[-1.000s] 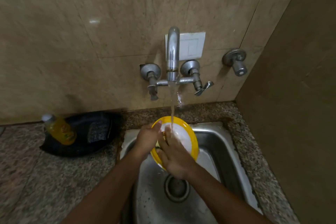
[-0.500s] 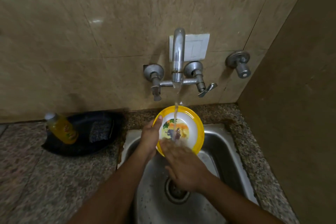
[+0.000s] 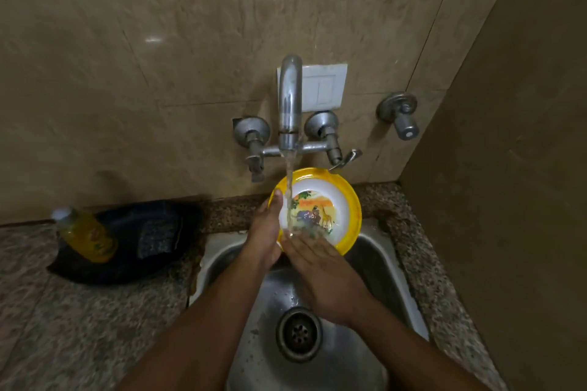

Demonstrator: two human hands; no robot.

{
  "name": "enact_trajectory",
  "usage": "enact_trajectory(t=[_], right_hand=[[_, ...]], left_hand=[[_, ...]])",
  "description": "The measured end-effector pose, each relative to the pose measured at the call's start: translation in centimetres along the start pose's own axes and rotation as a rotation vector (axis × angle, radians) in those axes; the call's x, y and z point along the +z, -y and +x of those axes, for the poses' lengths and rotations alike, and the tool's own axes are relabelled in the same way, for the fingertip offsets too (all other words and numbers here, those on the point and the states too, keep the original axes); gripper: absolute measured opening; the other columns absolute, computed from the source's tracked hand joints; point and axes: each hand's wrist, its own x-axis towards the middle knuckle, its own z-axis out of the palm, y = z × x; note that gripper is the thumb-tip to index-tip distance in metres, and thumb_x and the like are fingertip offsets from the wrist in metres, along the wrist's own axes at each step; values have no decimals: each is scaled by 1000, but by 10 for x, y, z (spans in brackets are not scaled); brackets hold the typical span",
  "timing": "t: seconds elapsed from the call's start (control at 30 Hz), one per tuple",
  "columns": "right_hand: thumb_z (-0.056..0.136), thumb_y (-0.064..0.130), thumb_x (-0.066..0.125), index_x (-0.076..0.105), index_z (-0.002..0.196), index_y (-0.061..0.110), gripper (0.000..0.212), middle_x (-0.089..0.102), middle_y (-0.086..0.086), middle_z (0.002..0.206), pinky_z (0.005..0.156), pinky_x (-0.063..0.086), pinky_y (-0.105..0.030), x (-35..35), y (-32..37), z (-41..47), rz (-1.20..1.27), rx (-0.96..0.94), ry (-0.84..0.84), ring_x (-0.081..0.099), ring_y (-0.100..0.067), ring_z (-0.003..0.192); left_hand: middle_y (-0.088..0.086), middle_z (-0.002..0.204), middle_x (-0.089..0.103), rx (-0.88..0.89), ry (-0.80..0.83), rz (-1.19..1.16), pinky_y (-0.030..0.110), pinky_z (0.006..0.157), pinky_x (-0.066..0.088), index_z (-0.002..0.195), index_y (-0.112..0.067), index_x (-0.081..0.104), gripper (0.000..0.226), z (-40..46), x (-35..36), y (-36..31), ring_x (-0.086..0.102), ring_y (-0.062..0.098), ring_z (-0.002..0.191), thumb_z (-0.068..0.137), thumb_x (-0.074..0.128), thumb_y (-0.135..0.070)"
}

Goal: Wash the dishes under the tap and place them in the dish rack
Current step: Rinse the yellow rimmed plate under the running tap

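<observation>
Your granite worktop (image 3: 95,320) carries everything here, with the steel sink (image 3: 374,267) set into its right end against the back wall. At the worktop's back edge, left of the sink, a dark cloth-like heap (image 3: 143,241) lies with a yellow bottle (image 3: 85,236) resting on it. The tap (image 3: 289,105) runs above the sink's rear edge.

The plate (image 3: 343,197), yellow-rimmed with an animal picture, is tilted up over the back of the sink, its face toward you and the stream striking its left half. Your left hand (image 3: 265,232) grips its left rim, thumb over the edge. Your right hand (image 3: 324,273) lies flat with straight fingers on the plate's lower face, holding nothing.

No dish rack is in view. The plate sits just ahead of both hands, so I judge the left, already gripping, should carry it.
</observation>
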Motion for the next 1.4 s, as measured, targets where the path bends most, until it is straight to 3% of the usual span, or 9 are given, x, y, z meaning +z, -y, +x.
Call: enact_trajectory(t=[0.23, 0.37, 0.57, 0.67, 0.8, 0.97, 1.1, 1.27, 1.4], right_hand=[[81, 27, 49, 63, 129, 22, 50, 60, 4, 136, 113, 33, -46, -23, -33, -17, 71, 11, -89, 43, -21, 138], [75, 29, 47, 70, 118, 26, 48, 64, 5, 131, 112, 29, -39, -25, -37, -23, 155, 138, -178, 54, -20, 128], [95, 46, 29, 2, 158, 24, 72, -16, 4, 162, 119, -11, -32, -21, -9, -3, 63, 93, 51, -19, -13, 149], [96, 51, 28, 1, 157, 19, 74, -12, 2, 163, 122, -7, -41, -6, -4, 9, 7, 104, 65, -16, -17, 150], [95, 50, 23, 9, 157, 11, 75, -3, -5, 165, 121, 7, -45, 4, 9, 24, 22, 359, -17, -5, -24, 152], [94, 45, 20, 3, 157, 15, 72, -3, -2, 164, 122, 13, -44, 14, 21, 31, 56, 224, -12, 0, -21, 152], [94, 47, 15, -2, 157, 13, 74, -9, -4, 164, 123, 4, -41, 19, 32, 37, 102, 277, 23, -8, -21, 151], [94, 47, 24, 0, 157, 17, 74, 10, -5, 164, 117, 16, -44, 12, -3, 28, 105, 450, 46, 14, -30, 150], [96, 31, 60, 42, 146, 17, 55, 61, -11, 134, 100, 49, -45, 5, -2, 27, 953, 761, 35, 61, -30, 117]], left_hand=[[18, 115, 70, -132, 108, 15, 52, 88, 56, 125, -9, 63, 64, -17, 17, 11, 69, 37, 103, 86, 54, -59], [17, 103, 73, -39, -18, 343, 51, 86, 56, 101, -18, 74, 68, -8, 21, 12, 69, 37, 96, 76, 55, -78], [8, 132, 58, -24, 51, 652, 31, 92, 47, 128, -17, 57, 45, -25, 4, 0, 57, 27, 122, 102, 35, -46], [16, 120, 66, 59, -81, 821, 27, 81, 40, 107, -12, 68, 49, -25, -5, -3, 61, 29, 111, 104, 32, -46], [22, 120, 65, 90, -93, 827, 32, 88, 42, 111, -3, 69, 48, -26, -22, -5, 61, 31, 112, 103, 40, -41], [22, 103, 71, 43, -113, 776, 39, 85, 50, 98, 6, 69, 57, -32, -44, 2, 65, 33, 97, 103, 40, -43], [4, 69, 57, 71, -150, 796, 30, 75, 39, 65, -13, 56, 51, -40, -47, -1, 55, 20, 73, 104, 38, -39], [4, 50, 37, 114, -225, 804, 33, 59, 27, 52, -17, 32, 59, -49, -63, -13, 39, 20, 50, 100, 42, -50], [10, 53, 36, 190, -213, 754, 33, 58, 27, 52, -17, 30, 61, -47, -74, -31, 39, 20, 50, 96, 48, -54]])
